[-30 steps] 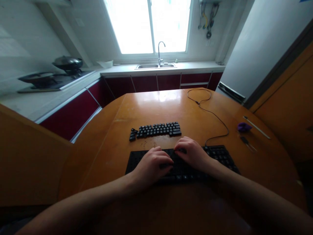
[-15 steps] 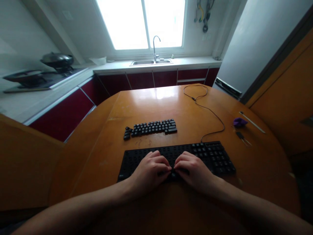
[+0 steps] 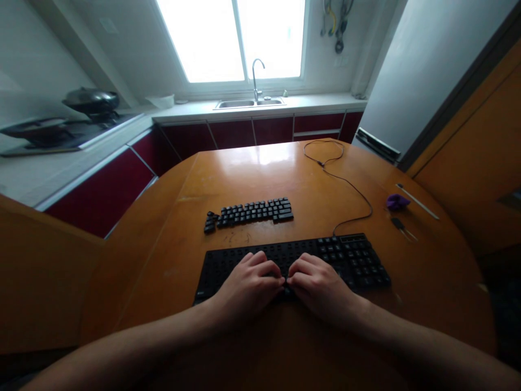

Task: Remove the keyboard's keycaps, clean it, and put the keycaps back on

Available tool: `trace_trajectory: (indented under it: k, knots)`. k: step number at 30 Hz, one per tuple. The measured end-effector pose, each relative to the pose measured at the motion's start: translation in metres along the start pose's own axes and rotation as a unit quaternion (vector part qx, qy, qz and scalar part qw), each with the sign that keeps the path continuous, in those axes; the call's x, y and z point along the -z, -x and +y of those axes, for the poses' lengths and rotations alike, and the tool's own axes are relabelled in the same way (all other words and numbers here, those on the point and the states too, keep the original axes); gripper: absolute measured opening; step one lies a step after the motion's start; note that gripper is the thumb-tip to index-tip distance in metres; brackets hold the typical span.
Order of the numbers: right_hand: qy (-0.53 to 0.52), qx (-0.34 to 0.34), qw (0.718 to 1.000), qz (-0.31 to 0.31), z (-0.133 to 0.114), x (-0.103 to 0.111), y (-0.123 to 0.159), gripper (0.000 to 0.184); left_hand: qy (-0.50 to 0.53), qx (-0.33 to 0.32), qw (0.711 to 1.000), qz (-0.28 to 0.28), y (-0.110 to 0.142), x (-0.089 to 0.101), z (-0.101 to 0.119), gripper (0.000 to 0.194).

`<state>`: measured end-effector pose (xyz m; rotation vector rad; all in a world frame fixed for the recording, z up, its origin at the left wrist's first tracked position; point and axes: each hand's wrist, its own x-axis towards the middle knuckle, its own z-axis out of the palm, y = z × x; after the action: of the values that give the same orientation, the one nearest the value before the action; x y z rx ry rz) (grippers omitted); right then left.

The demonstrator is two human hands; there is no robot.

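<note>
A black keyboard [image 3: 222, 263] lies on the table in front of me, with many keycaps off its main block and keys still on its right end. My left hand [image 3: 256, 279] and my right hand [image 3: 315, 282] meet over its lower middle. The fingers of both are curled and pinched, tips almost touching. Whatever sits between the fingertips is small, dark and hidden. Behind the keyboard, loose black keycaps [image 3: 254, 213] lie grouped in rows on the wood.
The keyboard's cable [image 3: 354, 187] loops toward the table's far edge. At the right lie a purple cloth-like bundle [image 3: 396, 202], a small black tool with wire prongs [image 3: 401, 225] and a thin white stick [image 3: 421, 202]. A sink [image 3: 240, 103] stands beyond the wooden table [image 3: 171, 233].
The view has shifted slightly. My right fingers have curled in a little more, while both hands stay at the same spot on the keyboard.
</note>
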<state>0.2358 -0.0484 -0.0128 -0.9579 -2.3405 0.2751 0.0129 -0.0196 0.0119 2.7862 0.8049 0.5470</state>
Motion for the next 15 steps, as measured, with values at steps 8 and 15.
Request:
trace_trajectory:
  k: [8, 15]
  knots:
    - [0.004, 0.011, 1.0, -0.007, 0.001, -0.003, -0.001, 0.02, -0.05, -0.025, 0.998, -0.032, 0.005, 0.002, 0.003, 0.015]
    - [0.025, -0.017, 0.998, -0.061, -0.005, 0.011, -0.003, 0.014, -0.023, -0.009, 0.999, -0.04, 0.003, 0.003, 0.005, 0.02]
